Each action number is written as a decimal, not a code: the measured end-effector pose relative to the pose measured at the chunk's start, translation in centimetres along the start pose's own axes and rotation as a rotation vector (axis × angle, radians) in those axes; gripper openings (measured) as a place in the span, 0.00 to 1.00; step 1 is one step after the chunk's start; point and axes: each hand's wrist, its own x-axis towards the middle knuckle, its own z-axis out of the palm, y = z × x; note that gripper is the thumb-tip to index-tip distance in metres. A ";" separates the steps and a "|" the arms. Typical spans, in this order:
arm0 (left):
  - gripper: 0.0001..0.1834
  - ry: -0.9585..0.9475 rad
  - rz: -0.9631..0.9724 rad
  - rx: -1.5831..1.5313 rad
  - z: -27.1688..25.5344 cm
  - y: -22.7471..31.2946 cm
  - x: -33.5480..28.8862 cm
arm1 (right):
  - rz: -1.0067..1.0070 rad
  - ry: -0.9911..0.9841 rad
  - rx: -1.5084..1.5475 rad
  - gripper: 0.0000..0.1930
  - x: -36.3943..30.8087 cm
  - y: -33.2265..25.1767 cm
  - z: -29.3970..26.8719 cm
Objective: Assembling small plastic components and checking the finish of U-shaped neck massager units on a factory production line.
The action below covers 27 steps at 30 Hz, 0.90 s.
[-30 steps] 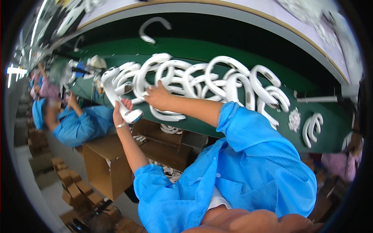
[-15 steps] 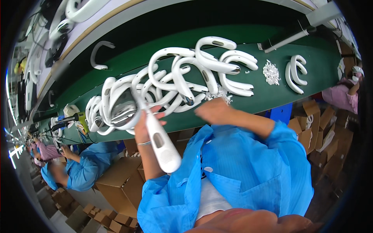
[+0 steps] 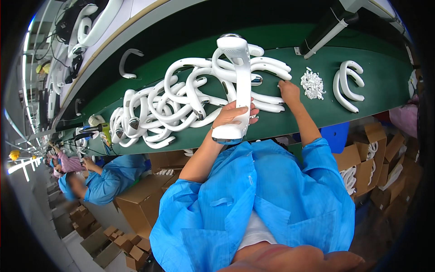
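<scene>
Left hand [image 3: 233, 117]: gripping one white curved piece [image 3: 244, 84] near its lower end, the piece raised in front of me. Right hand [image 3: 290, 93]: over the green counter [image 3: 312, 112], fingertips drawn together, near a heap of small white parts [image 3: 312, 84]; too small to tell whether I pinch one. Overlapping white arcs [image 3: 194, 97] lie mostly left of the held piece; two nested arcs [image 3: 343, 88] right of the heap. Co-worker in blue [image 3: 122, 177] at left, near a cardboard box [image 3: 142, 199].

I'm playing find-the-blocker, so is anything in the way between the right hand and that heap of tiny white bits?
Nothing visible does: green tabletop lies between the right hand and the heap. The tangle of curved white parts and the long white part in the left hand are both left of that gap.
</scene>
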 end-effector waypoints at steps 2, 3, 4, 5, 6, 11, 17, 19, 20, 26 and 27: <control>0.25 0.019 -0.025 0.070 0.6 -0.2 0.5 | -0.023 0.084 0.098 0.09 -0.6 0.6 -0.7; 0.25 0.029 -0.017 0.074 0.5 -0.4 0.8 | -0.051 0.162 0.186 0.10 -0.8 0.6 -1.1; 0.24 -0.002 0.004 0.128 0.5 -0.6 1.1 | -0.054 0.163 0.194 0.10 -1.2 0.1 -2.3; 0.23 -0.034 0.024 0.181 0.6 -0.7 1.4 | 0.024 0.144 0.581 0.08 -1.5 -0.6 -3.6; 0.24 -0.001 0.025 0.208 1.4 -0.6 1.5 | 0.105 0.117 0.966 0.06 -1.9 -1.5 -5.3; 0.30 -0.090 0.131 0.177 2.9 -1.4 2.8 | 0.248 -0.264 1.779 0.03 -4.7 -7.5 -15.3; 0.30 -0.084 0.204 0.287 4.4 -1.8 3.5 | 0.137 -0.440 1.549 0.04 -4.7 -8.3 -16.1; 0.32 -0.064 0.194 0.319 4.9 -2.0 3.3 | 0.095 -0.427 1.412 0.04 -4.7 -8.6 -16.1; 0.33 -0.045 0.226 0.380 5.4 -2.1 3.2 | -0.011 -0.340 1.308 0.04 -4.9 -8.7 -16.1; 0.35 -0.033 0.369 0.552 6.7 -2.4 2.2 | -0.087 -0.252 1.159 0.04 -5.3 -10.4 -18.8; 0.35 -0.053 0.373 0.561 6.6 -2.4 2.1 | -0.005 -0.266 1.256 0.04 -5.4 -10.5 -18.8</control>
